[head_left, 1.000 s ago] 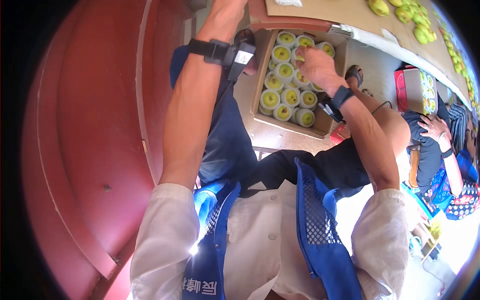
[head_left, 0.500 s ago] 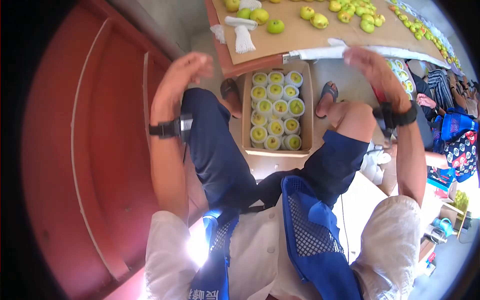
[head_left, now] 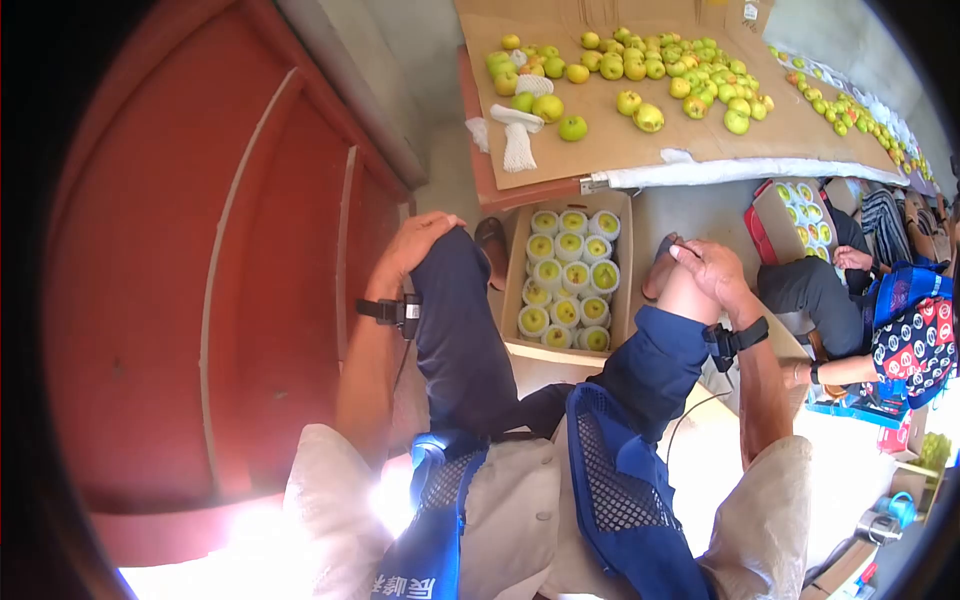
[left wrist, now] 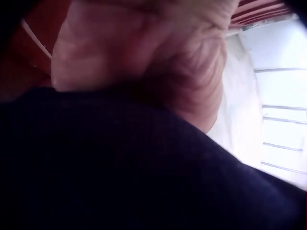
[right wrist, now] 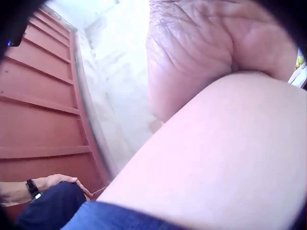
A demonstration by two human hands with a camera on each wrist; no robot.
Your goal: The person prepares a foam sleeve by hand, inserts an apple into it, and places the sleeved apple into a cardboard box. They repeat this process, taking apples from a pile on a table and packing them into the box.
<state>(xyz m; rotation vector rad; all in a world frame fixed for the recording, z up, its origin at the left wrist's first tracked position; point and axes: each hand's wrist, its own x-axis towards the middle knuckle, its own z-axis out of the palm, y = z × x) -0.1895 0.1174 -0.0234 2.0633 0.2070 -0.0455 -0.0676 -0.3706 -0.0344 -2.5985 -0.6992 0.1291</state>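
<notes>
My left hand [head_left: 418,240] rests on the left knee, over dark blue trousers [head_left: 455,320]. Across the bare right knee [right wrist: 216,143] lies my right hand [head_left: 715,270], its palm pressed against the skin in the right wrist view. Both hands hold nothing. Between the feet stands an open cardboard box [head_left: 624,240], filled with rows of yellow-green apples [head_left: 575,275] in white foam nets. Neither hand touches the box. In the left wrist view the palm [left wrist: 144,48] sits on the dark cloth, its fingers hidden.
Behind the box is a cardboard-covered table [head_left: 600,150] with many loose apples [head_left: 700,85] and white foam nets [head_left: 518,145]. A red metal door [head_left: 270,250] stands at the left. On the right, another person [head_left: 915,340] sits near a second box of netted apples [head_left: 800,215].
My right hand has left the apples in the box, and both hands have come back and down onto the knees. The head view has tilted up, showing more of the table.
</notes>
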